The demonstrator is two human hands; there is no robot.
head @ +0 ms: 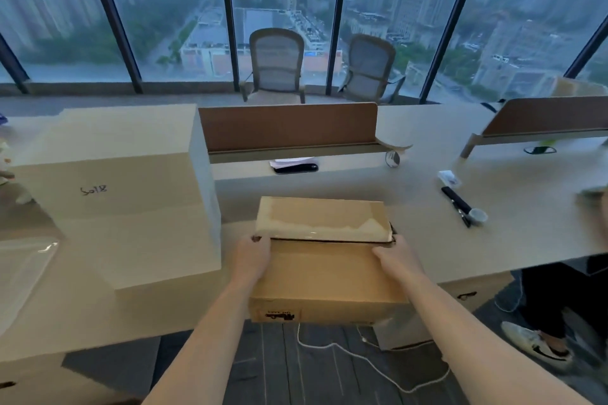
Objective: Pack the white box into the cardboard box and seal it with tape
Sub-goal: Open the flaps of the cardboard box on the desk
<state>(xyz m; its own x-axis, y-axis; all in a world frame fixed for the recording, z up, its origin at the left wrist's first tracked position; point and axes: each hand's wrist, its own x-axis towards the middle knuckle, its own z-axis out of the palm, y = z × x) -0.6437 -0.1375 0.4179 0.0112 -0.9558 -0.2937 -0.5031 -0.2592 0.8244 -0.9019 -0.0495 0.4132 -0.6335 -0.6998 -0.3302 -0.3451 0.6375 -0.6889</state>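
A brown cardboard box sits at the desk's front edge, hanging slightly over it. Its far flap carries glossy tape remnants and lies nearly flat; a dark gap runs between it and the near flap. My left hand curls over the left end of the near flap at the seam. At the right end, my right hand rests on the same flap with its fingers along the seam. I see no small white box; the inside of the cardboard box is hidden. A round, tape-like object stands by the partition's end.
A large pale box with handwriting stands close to the left. A brown partition runs behind, with a dark phone below it. A black pen and a small cup lie right. Another person's shoe is on the floor.
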